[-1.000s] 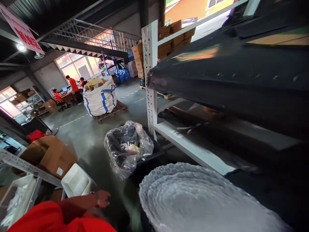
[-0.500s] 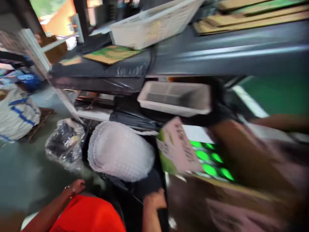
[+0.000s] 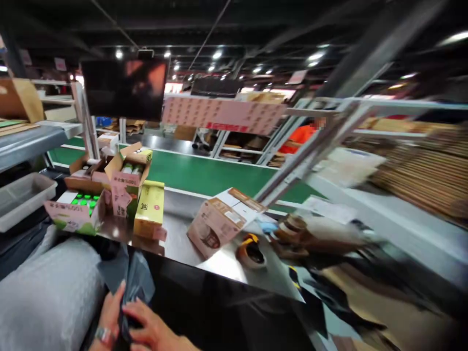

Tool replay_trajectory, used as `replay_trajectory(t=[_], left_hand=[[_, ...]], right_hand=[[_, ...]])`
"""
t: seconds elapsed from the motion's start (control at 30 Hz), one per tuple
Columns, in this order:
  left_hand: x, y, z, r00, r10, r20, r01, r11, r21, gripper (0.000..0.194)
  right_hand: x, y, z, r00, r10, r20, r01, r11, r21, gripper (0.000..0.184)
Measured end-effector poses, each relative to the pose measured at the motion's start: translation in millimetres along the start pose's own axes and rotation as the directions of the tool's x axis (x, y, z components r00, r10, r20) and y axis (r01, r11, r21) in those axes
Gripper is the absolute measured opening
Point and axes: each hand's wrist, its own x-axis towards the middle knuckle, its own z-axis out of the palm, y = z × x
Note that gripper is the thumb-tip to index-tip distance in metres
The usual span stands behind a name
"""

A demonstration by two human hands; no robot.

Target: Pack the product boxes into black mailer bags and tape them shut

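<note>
My left hand (image 3: 108, 317), with a ring on one finger, and my right hand (image 3: 151, 329) are together at the bottom of the view, both gripping a dark grey plastic bag (image 3: 137, 285). A large roll of bubble wrap (image 3: 47, 297) lies just left of them. Beyond them, on a steel packing table (image 3: 175, 241), stand open cartons, one with green-capped bottles (image 3: 82, 200) and one pink-and-green (image 3: 127, 178). A yellow box (image 3: 149, 209) and a pink carton (image 3: 215, 226) are also there.
A white plastic tray (image 3: 22, 200) sits on a shelf at the left. Behind the table runs a green conveyor belt (image 3: 197, 175), with a dark monitor (image 3: 124, 90) above. A co-worker in orange (image 3: 300, 139) stands beyond a metal frame (image 3: 303, 151). Flattened cardboard (image 3: 413, 170) is stacked at the right.
The view has swung from the shelving and warehouse floor to the packing table. My hands have come together from either side and now grip the dark plastic bag.
</note>
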Motion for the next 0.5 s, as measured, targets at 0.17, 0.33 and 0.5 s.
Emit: replay_trajectory(t=[0.17, 0.33, 0.5], left_hand=[[-23, -30, 34.7, 0.993, 0.068, 0.1, -0.075, 0.995, 0.069, 0.077], [-49, -23, 64.2, 0.981, 0.043, 0.188, -0.065, 0.991, 0.115, 0.097], [-49, -65, 93.7, 0.976, -0.116, 0.184, 0.093, 0.987, 0.131, 0.096]], right_hand=[[-53, 9, -21, 0.649, 0.459, -0.607, -0.409, 0.883, 0.23, 0.047], [-67, 26, -55, 0.22, 0.946, -0.236, -0.467, 0.315, 0.826, 0.069], [-120, 47, -57, 0.259, 0.963, -0.071, -0.288, 0.147, 0.946, 0.05]])
